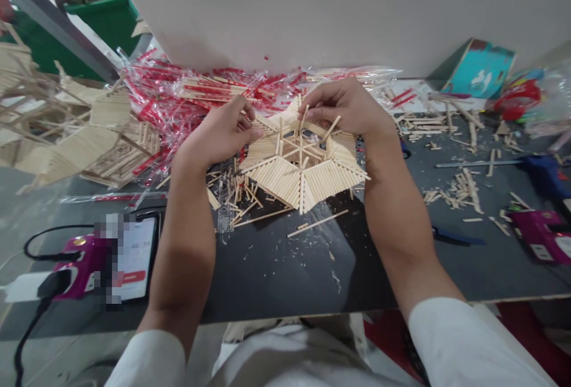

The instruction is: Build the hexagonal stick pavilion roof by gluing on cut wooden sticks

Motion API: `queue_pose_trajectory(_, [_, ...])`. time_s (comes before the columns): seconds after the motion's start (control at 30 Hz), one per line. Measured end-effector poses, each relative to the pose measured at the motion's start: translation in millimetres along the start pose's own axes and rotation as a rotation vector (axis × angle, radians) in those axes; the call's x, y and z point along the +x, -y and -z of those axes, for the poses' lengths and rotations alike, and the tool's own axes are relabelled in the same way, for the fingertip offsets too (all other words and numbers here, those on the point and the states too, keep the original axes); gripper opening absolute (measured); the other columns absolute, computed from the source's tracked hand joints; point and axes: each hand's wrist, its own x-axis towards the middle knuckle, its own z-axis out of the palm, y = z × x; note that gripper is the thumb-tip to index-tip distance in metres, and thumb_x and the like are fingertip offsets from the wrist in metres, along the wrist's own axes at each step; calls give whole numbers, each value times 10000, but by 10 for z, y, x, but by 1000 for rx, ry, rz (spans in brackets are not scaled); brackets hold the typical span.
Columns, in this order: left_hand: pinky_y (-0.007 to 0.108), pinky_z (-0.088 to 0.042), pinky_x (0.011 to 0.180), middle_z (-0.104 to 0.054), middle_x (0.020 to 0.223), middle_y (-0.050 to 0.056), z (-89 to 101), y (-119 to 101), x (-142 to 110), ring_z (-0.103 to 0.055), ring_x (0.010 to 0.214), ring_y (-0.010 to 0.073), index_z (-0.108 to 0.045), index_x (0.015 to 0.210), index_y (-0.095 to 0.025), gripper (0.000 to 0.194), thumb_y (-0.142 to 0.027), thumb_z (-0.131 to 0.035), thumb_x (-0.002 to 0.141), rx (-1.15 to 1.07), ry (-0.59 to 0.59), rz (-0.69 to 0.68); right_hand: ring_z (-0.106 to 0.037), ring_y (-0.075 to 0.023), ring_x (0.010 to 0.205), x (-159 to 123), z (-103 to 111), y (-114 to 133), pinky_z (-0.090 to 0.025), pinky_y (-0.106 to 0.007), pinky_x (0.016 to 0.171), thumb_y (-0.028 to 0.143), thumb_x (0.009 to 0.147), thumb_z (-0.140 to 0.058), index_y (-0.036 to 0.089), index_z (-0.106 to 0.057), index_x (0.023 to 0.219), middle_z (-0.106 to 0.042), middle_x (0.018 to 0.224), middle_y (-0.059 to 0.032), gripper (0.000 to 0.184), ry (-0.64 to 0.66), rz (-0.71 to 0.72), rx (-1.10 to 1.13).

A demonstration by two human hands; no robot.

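Observation:
A star-shaped model roof (289, 179) built of thin wooden sticks stands on the black tabletop in front of me. Its centre is an open frame of spokes, with several short sticks standing up around it. My left hand (229, 128) is closed at the model's left edge, thumb and fingers against the sticks there. My right hand (345, 104) reaches over the back of the model and pinches a short wooden stick (304, 116) upright beside the central opening. The fingers partly hide the model's far side.
Red-and-clear plastic wrappers (160, 96) with sticks pile up behind. Another stick model (66, 131) stands at left. A phone (136, 256) and purple power socket (78, 265) lie front left. Stick offcuts (466, 191), a blue glue gun (542, 173) and another purple socket (539, 235) are at right.

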Motion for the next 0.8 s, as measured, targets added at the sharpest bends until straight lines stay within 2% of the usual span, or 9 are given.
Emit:
queue_pose_trajectory(0.17, [370, -538, 788, -690, 915, 48, 4, -15, -16, -674, 923, 249, -627, 1079, -226, 321, -404, -770, 853, -32, 8, 10, -660, -164, 742, 8, 3, -47, -510, -276, 630, 364, 792, -899, 202, -839, 936, -794, 848, -36, 225, -15, 16, 5])
queue_pose_trajectory(0.4, [341, -510, 753, -707, 915, 37, 19, 40, -7, -674, 865, 212, -611, 1063, -214, 302, -372, -778, 868, -36, 19, -19, -673, -182, 785, 0, 6, -57, -527, -297, 687, 359, 828, -897, 208, -850, 962, -795, 879, -41, 208, -17, 13, -21])
queue_pose_trajectory(0.63, [321, -514, 725, -724, 923, 36, 35, 1, -12, -671, 855, 209, -643, 1082, -205, 320, -351, -800, 844, -35, 16, 3, -644, -187, 762, 10, 13, -46, -484, -297, 631, 395, 814, -905, 217, -842, 933, -779, 846, -39, 222, -1, 31, -17])
queue_pose_trajectory(0.8, [320, -515, 729, -719, 912, 37, 28, -20, -16, -662, 847, 205, -652, 1097, -203, 334, -341, -803, 832, -43, 13, 5, -579, -170, 689, 13, 27, -51, -426, -310, 583, 416, 823, -891, 257, -843, 915, -759, 821, -15, 190, -32, 42, -103])
